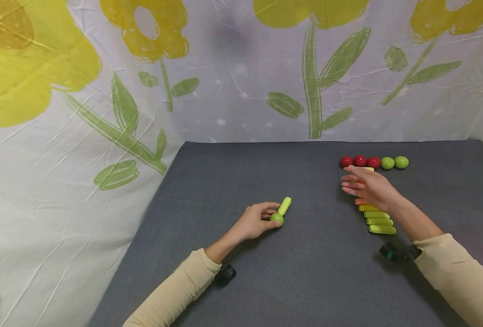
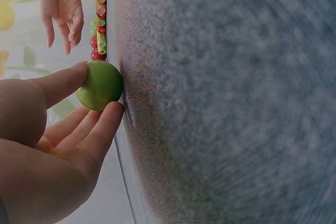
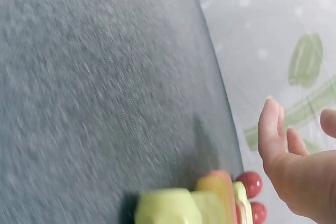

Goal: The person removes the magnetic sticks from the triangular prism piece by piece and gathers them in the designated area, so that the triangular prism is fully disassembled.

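Note:
My left hand [image 1: 259, 220] pinches a glossy green ball [image 2: 100, 85] between thumb and fingertips, low over the dark tabletop. Just beyond that ball lies a short yellow-green tube [image 1: 284, 205], pointing away and slightly right. My right hand [image 1: 373, 185] hovers with relaxed, spread fingers above a column of coloured tubes and holds nothing. Below the hand, yellow-green tubes [image 1: 379, 222] and a yellow tube [image 1: 368, 208] show. An orange tube [image 1: 361, 201] peeks out beside it, while other tubes are partly hidden under the fingers.
Behind the column, red balls [image 1: 360, 161] and green balls [image 1: 401, 162] form a row near the back of the dark table [image 1: 306, 281]. A white cloth [image 1: 233, 91] with printed flowers hangs behind and at the left. Black bands sit at both wrists.

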Motion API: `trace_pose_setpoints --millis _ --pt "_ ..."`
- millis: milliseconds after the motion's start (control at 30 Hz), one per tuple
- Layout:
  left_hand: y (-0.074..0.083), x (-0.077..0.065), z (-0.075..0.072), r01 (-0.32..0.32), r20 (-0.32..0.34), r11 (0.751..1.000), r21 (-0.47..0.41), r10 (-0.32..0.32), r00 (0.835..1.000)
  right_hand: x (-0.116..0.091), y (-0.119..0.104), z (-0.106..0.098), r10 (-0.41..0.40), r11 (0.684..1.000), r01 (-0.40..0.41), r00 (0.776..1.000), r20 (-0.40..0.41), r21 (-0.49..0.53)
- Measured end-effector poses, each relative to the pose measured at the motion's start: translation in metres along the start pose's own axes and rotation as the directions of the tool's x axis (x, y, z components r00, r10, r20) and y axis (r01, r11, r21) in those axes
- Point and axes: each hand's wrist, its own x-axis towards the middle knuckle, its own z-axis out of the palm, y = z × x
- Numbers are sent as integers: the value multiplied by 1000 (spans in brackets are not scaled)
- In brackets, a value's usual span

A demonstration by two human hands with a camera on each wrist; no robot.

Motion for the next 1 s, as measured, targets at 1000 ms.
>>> trace_pose_setpoints --millis 1000 --pt "-1 2 1 -10 -10 1000 -9 10 1000 25 40 82 61 998 -59 981 182 -15"
